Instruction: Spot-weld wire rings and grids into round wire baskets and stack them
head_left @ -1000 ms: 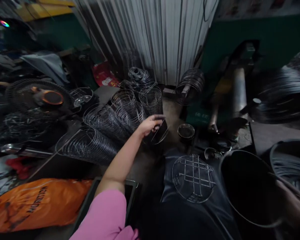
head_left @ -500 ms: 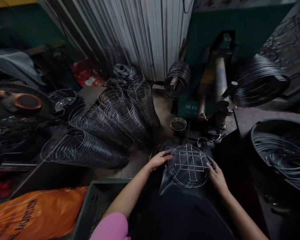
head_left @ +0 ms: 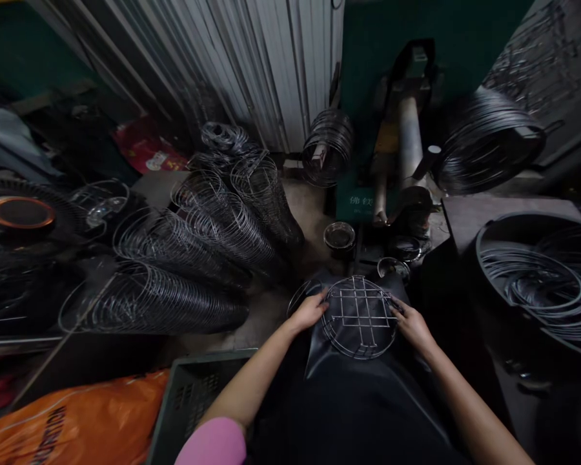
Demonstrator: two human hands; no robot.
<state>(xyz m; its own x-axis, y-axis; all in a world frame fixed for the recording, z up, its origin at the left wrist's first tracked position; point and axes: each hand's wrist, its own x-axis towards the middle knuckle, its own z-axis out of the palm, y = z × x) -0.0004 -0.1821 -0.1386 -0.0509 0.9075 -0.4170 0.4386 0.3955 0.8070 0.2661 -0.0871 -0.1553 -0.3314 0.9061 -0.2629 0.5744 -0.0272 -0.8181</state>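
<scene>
A round wire rack [head_left: 359, 317] with crossed inner wires is held over a dark apron [head_left: 363, 400]. My left hand [head_left: 310, 310] grips its left rim, fingers closed on the wire. On the right side, my right hand [head_left: 410, 321] pinches the rim near the ends of the cross wires. Part of another wire ring [head_left: 297, 298] shows behind my left hand. Just beyond the rack stand a small round dish [head_left: 339, 236] and another round metal piece [head_left: 393, 268].
Tall stacks of wire rings [head_left: 174, 300] stand at the left. A green machine [head_left: 358, 200] is ahead, a tub of wire coils [head_left: 484, 258] at the right. A green crate [head_left: 174, 387] and an orange sack [head_left: 97, 420] lie at the lower left.
The view has shifted slightly to the right. Both hands still hold the rack; the fingers have closed more tightly around its rim.
</scene>
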